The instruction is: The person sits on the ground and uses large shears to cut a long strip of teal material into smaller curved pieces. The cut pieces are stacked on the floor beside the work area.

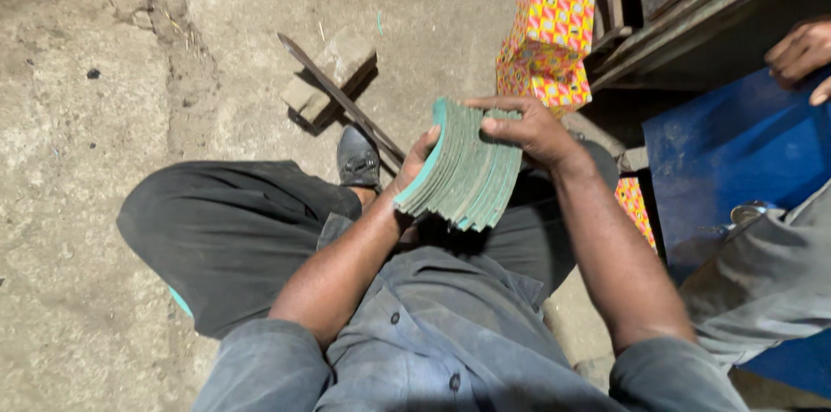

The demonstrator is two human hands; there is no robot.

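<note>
Both my hands hold a fanned stack of several curved green pads (467,170) over my lap. My left hand (414,163) supports the stack from below at its near end, thumb against the edge. My right hand (530,128) grips the far end from above, fingers spread over the top pads. I am seated, with dark trousers (225,234) and a black shoe (357,157) below the stack.
A brightly patterned yellow and pink box (550,27) stands beyond the stack. A metal bar (342,100) lies across a stone block (333,66) on the concrete floor. A blue surface (727,152) is at the right, with another person's hand (801,53) and grey sleeve (762,278).
</note>
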